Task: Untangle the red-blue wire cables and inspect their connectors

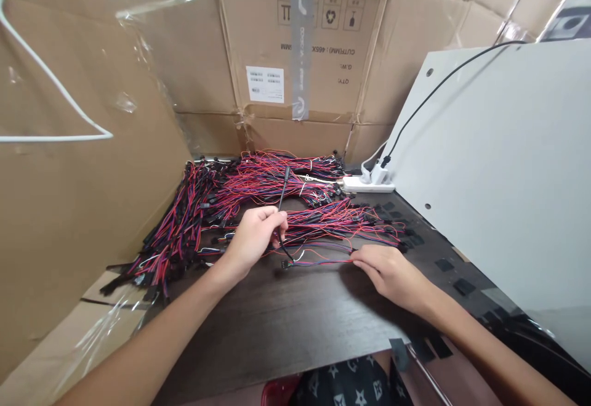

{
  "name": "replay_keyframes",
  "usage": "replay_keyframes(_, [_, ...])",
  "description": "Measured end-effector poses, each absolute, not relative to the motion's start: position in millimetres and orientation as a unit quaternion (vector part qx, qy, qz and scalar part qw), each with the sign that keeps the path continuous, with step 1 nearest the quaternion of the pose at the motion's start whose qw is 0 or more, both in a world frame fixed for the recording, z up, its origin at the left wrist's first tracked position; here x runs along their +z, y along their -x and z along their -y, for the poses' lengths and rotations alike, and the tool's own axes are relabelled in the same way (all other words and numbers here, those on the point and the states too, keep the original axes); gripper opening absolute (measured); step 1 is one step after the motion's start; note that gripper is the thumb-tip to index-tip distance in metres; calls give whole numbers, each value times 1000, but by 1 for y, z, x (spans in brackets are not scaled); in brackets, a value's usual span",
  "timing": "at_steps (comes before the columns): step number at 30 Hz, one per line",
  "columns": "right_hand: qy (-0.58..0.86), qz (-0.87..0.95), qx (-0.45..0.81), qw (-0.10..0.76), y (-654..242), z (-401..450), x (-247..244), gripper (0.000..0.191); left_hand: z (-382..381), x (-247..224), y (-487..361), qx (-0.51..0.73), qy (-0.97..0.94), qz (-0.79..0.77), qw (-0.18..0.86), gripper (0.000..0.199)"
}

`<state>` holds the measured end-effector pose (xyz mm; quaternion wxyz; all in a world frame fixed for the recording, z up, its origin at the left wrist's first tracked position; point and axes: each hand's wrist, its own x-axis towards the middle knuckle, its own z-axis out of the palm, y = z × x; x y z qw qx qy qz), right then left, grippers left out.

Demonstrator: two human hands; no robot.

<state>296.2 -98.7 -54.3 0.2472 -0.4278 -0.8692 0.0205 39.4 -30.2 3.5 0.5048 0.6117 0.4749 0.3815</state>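
My left hand (256, 233) is closed around a black cable (282, 196), whose plug end points up and away from me. My right hand (388, 270) pinches a thin bundle of red and blue wires (321, 262) over the dark table. At the left end of those wires sits a small black connector (285, 264), just below my left hand. The black cable runs down from my left hand toward this connector. Right behind both hands lies a bunch of red, blue and black wire harnesses (318, 224).
More harnesses are heaped at the left (170, 227) and the back (277, 169). A white power strip (369, 185) with plugs stands at the back right. Cardboard walls (305, 42) enclose the back and left, a white panel (498, 166) the right. Black tape pieces (463, 287) dot the table.
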Motion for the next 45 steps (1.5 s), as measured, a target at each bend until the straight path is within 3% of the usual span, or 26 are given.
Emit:
replay_keyframes(7, [394,880,-31,263,-292,103,-53,24,35,6,-33,188,-749,-633,45,37])
replay_keyframes(10, [379,888,-36,257,-287,104,-49,25,48,5,-39,220,-786,-577,-39,24])
replay_keyframes(15, [353,905,-48,231,-272,106,-42,30,77,-11,-64,213,-912,-315,152,20])
replay_keyframes(23, [343,911,-13,230,-259,104,-45,29,76,-27,-70,206,-842,-385,316,13])
replay_keyframes(28, [409,891,90,179,-274,103,-33,23,69,-21,-65,189,-854,-368,315,16])
replay_keyframes(35, [476,824,257,166,-323,107,-17,33,59,-18,-56,161,-886,-323,290,24])
replay_keyframes(45, [414,896,103,124,-351,122,-17,40,55,-13,-53,114,-897,-309,294,30])
